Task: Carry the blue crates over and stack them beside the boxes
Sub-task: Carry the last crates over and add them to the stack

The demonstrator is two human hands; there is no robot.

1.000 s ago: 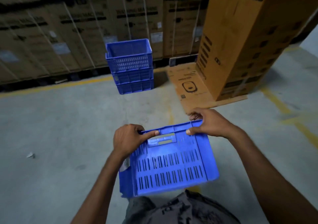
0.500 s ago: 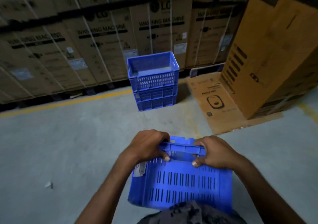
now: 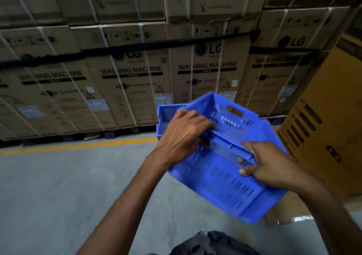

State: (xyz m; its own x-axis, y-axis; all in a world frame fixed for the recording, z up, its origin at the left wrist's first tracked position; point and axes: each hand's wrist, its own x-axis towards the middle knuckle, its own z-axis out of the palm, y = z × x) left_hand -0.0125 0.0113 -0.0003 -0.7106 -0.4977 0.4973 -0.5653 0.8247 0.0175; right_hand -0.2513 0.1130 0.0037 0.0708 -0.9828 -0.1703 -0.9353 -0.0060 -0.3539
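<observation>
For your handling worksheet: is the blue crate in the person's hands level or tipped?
Tipped. The carried crate slants down to the right, its slotted wall facing the camera; the left hand and right hand grip its near rim.

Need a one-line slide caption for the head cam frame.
Both hands, left and right, grip a tilted blue crate by its near rim, just short of the stacked crates before the washing-machine boxes.

Dim warehouse light, motion blur throughout, wide-angle bending at edges, glare patch on floor point(image 3: 301, 218) lower right
</observation>
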